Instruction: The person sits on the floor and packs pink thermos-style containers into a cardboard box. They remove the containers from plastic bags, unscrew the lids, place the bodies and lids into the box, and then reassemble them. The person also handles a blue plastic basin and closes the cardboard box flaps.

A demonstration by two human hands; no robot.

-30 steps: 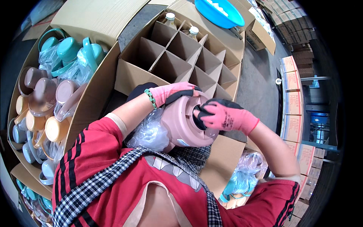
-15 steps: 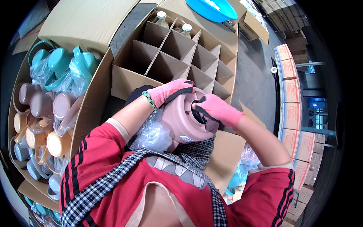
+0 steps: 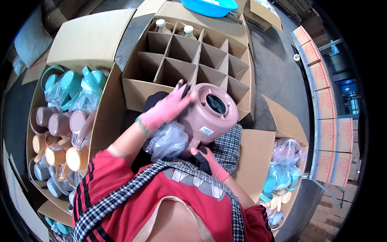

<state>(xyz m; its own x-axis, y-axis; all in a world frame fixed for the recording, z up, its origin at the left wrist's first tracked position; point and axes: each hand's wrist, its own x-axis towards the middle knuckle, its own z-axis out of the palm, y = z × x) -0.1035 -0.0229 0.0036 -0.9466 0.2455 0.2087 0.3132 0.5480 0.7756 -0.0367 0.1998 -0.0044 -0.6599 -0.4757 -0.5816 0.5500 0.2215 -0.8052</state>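
Note:
I hold a pink plastic flask shell [image 3: 209,115] in front of my chest, its open round end turned up toward me. My left hand [image 3: 165,108], in a pink glove, grips its left side near the rim. My right hand [image 3: 211,161], also gloved in pink, supports it from below, next to a crumpled clear plastic bag [image 3: 167,141] lying on my lap. Just beyond stands a cardboard box with a divider grid [image 3: 189,60]; two capped bottles [image 3: 161,26] sit in its far cells.
A carton at my left [image 3: 96,40] holds teal, brown and orange plastic shells [image 3: 60,129] in bags. At my right an open carton [image 3: 282,121] holds bagged teal parts [image 3: 282,177]. A blue basin [image 3: 209,6] sits beyond the grid box. Printed cartons [image 3: 330,137] are stacked at far right.
My right hand has left the shell's open end and dropped beneath it. The shell has tilted so that its opening faces up, and my left hand slid along its side.

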